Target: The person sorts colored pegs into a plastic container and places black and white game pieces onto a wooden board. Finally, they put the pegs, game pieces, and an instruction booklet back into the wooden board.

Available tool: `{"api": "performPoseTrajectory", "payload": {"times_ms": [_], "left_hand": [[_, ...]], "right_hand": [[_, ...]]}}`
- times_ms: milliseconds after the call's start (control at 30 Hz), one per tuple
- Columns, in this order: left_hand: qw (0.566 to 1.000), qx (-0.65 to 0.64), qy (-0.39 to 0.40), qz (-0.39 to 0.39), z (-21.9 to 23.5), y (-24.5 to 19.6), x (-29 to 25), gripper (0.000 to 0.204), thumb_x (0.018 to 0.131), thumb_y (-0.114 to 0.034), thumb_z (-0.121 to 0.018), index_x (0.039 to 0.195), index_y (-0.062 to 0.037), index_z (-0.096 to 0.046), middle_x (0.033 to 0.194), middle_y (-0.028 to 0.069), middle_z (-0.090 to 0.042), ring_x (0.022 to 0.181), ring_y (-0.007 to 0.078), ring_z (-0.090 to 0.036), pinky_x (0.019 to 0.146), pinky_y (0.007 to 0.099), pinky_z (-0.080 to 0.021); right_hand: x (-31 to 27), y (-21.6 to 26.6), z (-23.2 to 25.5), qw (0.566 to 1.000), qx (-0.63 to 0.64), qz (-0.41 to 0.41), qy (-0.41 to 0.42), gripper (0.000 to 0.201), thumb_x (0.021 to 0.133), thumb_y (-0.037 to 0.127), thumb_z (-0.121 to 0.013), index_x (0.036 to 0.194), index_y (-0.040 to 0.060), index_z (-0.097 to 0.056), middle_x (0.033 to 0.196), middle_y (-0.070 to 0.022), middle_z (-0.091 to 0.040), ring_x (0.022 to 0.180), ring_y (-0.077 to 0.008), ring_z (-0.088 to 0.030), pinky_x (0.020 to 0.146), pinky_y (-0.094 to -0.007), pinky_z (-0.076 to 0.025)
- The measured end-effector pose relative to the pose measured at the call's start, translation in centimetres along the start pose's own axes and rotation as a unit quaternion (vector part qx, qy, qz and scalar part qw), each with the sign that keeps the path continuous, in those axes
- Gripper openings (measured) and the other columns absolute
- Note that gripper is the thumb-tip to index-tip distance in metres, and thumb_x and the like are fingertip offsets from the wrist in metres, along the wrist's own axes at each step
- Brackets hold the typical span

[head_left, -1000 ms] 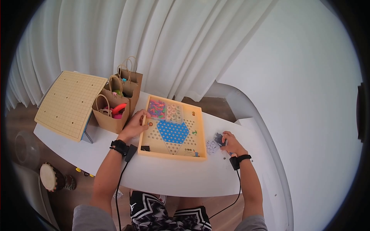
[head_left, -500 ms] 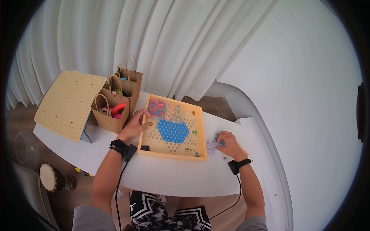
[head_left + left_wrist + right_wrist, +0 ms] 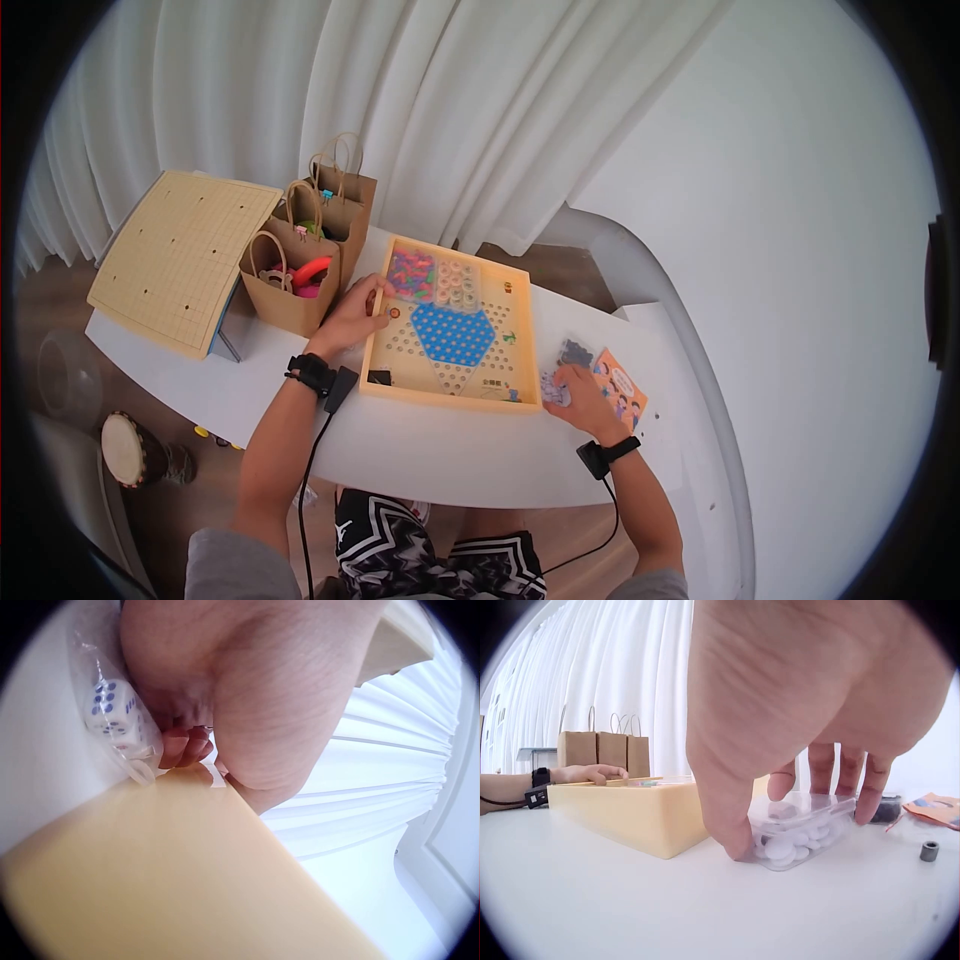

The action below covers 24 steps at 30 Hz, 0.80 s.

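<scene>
My left hand (image 3: 350, 318) grips the left rim of a shallow wooden game box (image 3: 455, 398), fingers bent over the wall. Beside that hand in the left wrist view is a clear plastic bag with white dice (image 3: 112, 709) with blue dots. My right hand (image 3: 592, 405) holds a small clear plastic case of white round pieces (image 3: 802, 844) on the table, thumb on the near side and fingers on the far side. Just behind it is a case of dark pieces (image 3: 575, 352). Inside the wooden box are a blue-centred peg board (image 3: 453, 335), colourful pegs (image 3: 412, 275) and round wooden pieces (image 3: 457, 283).
An orange booklet (image 3: 622, 388) lies right of my right hand, near a small dark cylinder (image 3: 928, 852). Brown paper bags (image 3: 290, 300) stand beyond the left hand, next to a large tilted grid board (image 3: 180, 260). A drum (image 3: 125, 450) is on the floor at left.
My right hand has moved from the case of dark pieces toward me onto the case of white pieces, uncovering the orange booklet. The left hand stays on the box rim.
</scene>
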<state>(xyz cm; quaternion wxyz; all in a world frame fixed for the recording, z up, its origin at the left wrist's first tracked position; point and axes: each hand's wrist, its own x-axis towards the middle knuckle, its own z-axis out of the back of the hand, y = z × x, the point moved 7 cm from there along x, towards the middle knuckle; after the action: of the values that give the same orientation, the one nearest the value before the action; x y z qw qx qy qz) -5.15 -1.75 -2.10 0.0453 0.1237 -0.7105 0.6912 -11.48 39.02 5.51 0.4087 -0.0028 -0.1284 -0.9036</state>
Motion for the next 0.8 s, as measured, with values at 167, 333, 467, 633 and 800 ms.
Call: {"api": "performPoseTrajectory", "payload": {"times_ms": [167,333,467,633,800], "left_hand": [[0.996,0.084,-0.008,-0.011,0.6,0.7,0.3,0.041,0.079,0.006,-0.068,0.114,-0.0091,-0.053,0.113,0.0052,-0.051,0.102,0.0158,-0.055,0.091,0.0315,-0.048],[0.997,0.068,-0.015,-0.017,0.6,1.3,0.4,0.042,0.078,0.007,-0.068,0.115,-0.0095,-0.053,0.111,0.0047,-0.051,0.098,0.0159,-0.055,0.088,0.0307,-0.048],[0.997,0.064,-0.011,-0.041,0.6,1.5,0.6,0.042,0.078,0.008,-0.067,0.113,-0.0096,-0.052,0.109,0.0041,-0.051,0.095,0.0154,-0.055,0.086,0.0302,-0.049],[0.996,0.085,-0.009,-0.022,0.5,0.5,0.3,0.041,0.078,0.006,-0.068,0.112,-0.0091,-0.052,0.110,0.0039,-0.051,0.098,0.0162,-0.054,0.087,0.0306,-0.048],[0.995,0.092,-0.018,-0.023,0.4,0.0,0.1,0.040,0.078,0.006,-0.068,0.112,-0.0088,-0.053,0.111,0.0056,-0.051,0.100,0.0183,-0.054,0.089,0.0312,-0.047]], "right_hand": [[0.7,-0.6,1.8,0.997,0.020,-0.013,0.080,0.044,0.073,0.012,-0.085,0.105,0.0058,-0.055,0.113,-0.0156,-0.062,0.112,-0.0381,-0.058,0.100,-0.0427,-0.048],[7.5,2.1,6.2,0.993,0.069,0.070,-0.062,0.050,0.068,0.006,-0.086,0.108,0.0066,-0.056,0.113,-0.0148,-0.064,0.114,-0.0383,-0.059,0.102,-0.0431,-0.047],[14.1,2.4,2.2,0.991,0.077,0.100,-0.043,0.047,0.069,0.008,-0.086,0.105,0.0078,-0.057,0.118,-0.0136,-0.063,0.118,-0.0377,-0.058,0.103,-0.0440,-0.047],[18.0,2.6,-2.1,0.990,-0.090,0.106,0.015,0.050,0.070,0.016,-0.088,0.110,0.0084,-0.060,0.119,-0.0128,-0.060,0.119,-0.0343,-0.057,0.100,-0.0459,-0.048],[18.2,3.0,-1.2,0.991,-0.136,-0.005,-0.005,0.041,0.072,0.020,-0.089,0.101,0.0078,-0.063,0.116,-0.0133,-0.060,0.110,-0.0363,-0.064,0.092,-0.0470,-0.054]]}}
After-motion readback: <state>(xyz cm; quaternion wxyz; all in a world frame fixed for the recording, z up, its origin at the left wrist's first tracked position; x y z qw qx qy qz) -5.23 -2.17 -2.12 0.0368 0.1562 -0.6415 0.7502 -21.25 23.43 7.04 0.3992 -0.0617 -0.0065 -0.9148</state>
